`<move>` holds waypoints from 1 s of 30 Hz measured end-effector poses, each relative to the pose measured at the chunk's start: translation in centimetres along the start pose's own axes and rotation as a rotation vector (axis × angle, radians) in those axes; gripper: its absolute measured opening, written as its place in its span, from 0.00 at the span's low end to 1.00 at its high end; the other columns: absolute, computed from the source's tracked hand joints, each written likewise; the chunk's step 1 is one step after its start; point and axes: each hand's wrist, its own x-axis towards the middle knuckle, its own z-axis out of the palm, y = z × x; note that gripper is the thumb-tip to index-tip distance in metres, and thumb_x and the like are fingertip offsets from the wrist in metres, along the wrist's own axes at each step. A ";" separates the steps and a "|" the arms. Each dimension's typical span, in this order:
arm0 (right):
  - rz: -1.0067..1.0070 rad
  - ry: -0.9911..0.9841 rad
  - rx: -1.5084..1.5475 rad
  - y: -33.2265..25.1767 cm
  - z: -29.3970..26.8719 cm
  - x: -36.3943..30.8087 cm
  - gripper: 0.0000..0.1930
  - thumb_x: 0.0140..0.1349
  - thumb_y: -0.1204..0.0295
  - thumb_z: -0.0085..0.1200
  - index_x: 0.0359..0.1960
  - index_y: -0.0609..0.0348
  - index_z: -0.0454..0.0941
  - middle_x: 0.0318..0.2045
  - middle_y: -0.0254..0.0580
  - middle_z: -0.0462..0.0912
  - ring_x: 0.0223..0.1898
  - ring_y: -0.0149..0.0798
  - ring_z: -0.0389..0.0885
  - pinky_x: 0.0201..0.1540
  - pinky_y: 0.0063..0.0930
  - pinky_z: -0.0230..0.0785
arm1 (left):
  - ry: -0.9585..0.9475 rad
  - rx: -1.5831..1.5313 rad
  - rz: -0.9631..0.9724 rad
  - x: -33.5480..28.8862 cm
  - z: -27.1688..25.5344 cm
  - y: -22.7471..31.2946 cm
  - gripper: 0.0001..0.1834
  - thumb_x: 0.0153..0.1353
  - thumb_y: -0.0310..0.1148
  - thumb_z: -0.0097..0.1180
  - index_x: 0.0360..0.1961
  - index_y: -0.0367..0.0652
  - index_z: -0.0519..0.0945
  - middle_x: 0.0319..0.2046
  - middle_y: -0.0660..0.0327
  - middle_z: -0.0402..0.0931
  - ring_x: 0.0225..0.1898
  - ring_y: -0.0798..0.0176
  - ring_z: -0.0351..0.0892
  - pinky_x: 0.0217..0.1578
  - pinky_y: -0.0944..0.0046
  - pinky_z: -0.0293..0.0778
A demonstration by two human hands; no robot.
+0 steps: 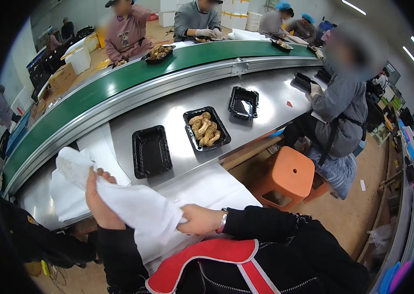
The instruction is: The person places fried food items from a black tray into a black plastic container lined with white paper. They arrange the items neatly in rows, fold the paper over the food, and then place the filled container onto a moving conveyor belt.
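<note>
A white sheet (141,203), of cloth or paper, stretches between my two hands above the near edge of the table. My left hand (103,200) has its fingers curled round the upper part, whose far end flops over with a faint brownish smudge. Lower down, my right hand (200,220) grips the sheet's other end in closed fingers. Just beyond them lies an empty black plastic tray (152,152). To its right, a second black tray (186,115) holds several pale brown mushrooms (205,129).
Another black tray (244,102) lies farther right on the steel table (118,125). White sheets (216,183) cover the near edge. A green conveyor belt (94,81) curves behind, bearing filled trays. A co-worker (339,108) stands at right near an orange stool (285,171); others work across the belt.
</note>
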 end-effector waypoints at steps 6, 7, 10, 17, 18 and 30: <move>-0.219 0.454 -0.321 2.4 -5.5 -1.3 0.20 0.63 0.69 0.61 0.55 0.61 0.77 0.27 0.47 0.83 0.27 0.46 0.82 0.32 0.38 0.74 | -0.066 -0.067 -0.120 -1.3 1.8 1.2 0.10 0.73 0.38 0.56 0.44 0.44 0.73 0.32 0.64 0.73 0.31 0.71 0.75 0.33 0.72 0.76; -0.317 0.666 -0.491 1.9 -6.1 -1.3 0.28 0.62 0.70 0.62 0.63 0.61 0.71 0.40 0.50 0.83 0.35 0.45 0.83 0.37 0.36 0.75 | -0.033 -0.069 -0.114 -1.6 2.1 0.2 0.10 0.73 0.38 0.55 0.46 0.44 0.73 0.32 0.64 0.72 0.30 0.71 0.74 0.32 0.72 0.77; -0.653 0.755 -0.980 -1.8 -6.6 0.6 0.41 0.52 0.67 0.71 0.69 0.55 0.66 0.64 0.53 0.69 0.63 0.53 0.70 0.61 0.50 0.65 | -0.127 -0.143 -0.282 -3.1 4.2 -0.5 0.10 0.74 0.36 0.54 0.50 0.45 0.73 0.33 0.64 0.73 0.30 0.71 0.74 0.33 0.71 0.77; -1.257 0.474 -0.901 -4.1 0.2 3.3 0.23 0.52 0.71 0.63 0.53 0.57 0.78 0.58 0.52 0.75 0.63 0.58 0.72 0.68 0.56 0.60 | -0.131 -0.085 -0.544 -3.4 4.4 -2.0 0.14 0.71 0.45 0.59 0.38 0.46 0.75 0.27 0.65 0.75 0.28 0.68 0.77 0.32 0.70 0.76; -1.291 0.375 -0.878 -4.0 0.8 3.5 0.20 0.53 0.70 0.63 0.49 0.58 0.79 0.55 0.51 0.78 0.60 0.58 0.74 0.67 0.55 0.62 | -0.201 -0.122 -0.527 -2.8 3.8 -2.6 0.15 0.71 0.44 0.59 0.39 0.43 0.75 0.28 0.63 0.76 0.28 0.67 0.77 0.32 0.70 0.76; -0.670 0.601 -0.132 -3.9 -0.5 5.1 0.20 0.54 0.79 0.59 0.52 0.66 0.78 0.45 0.59 0.82 0.44 0.64 0.82 0.47 0.43 0.76 | -0.511 0.394 0.033 -5.3 0.9 -5.5 0.31 0.72 0.51 0.55 0.68 0.44 0.70 0.56 0.60 0.78 0.56 0.62 0.78 0.56 0.59 0.74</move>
